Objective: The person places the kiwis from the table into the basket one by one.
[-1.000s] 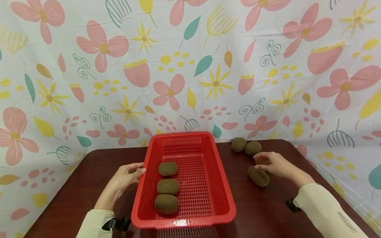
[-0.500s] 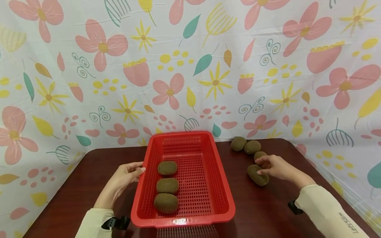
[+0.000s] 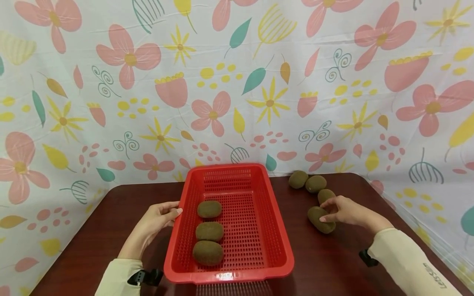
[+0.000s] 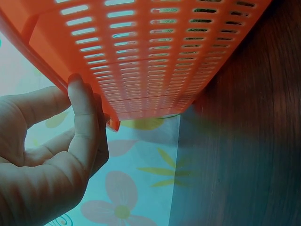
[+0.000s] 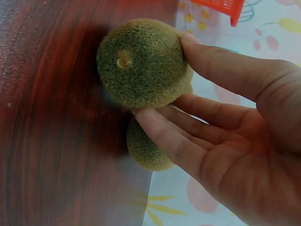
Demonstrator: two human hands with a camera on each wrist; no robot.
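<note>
My right hand (image 3: pixel 346 210) has its thumb and fingers on either side of a brown kiwi (image 3: pixel 319 224) on the table, pinching it. In the right wrist view that kiwi (image 5: pixel 141 66) shows its stem end, and another kiwi (image 5: pixel 149 148) peeks out beneath the fingers. This second kiwi (image 3: pixel 325 196) lies just behind the hand in the head view. My left hand (image 3: pixel 157 220) holds the left rim of a red plastic basket (image 3: pixel 275 218) with thumb and fingers. Inside, along its left side, are three kiwis, the middle one (image 3: pixel 209 231) close to the front one.
Two more kiwis, one of them (image 3: pixel 298 179) farther left, sit by the table's back edge. The dark wooden table (image 3: pixel 140 197) ends against a white flowered cloth (image 3: pixel 237 82). The basket stands between the hands.
My right hand has shifted slightly forward and left onto the nearest kiwi, its thumb and fingers now against it. The left hand stays at the basket rim.
</note>
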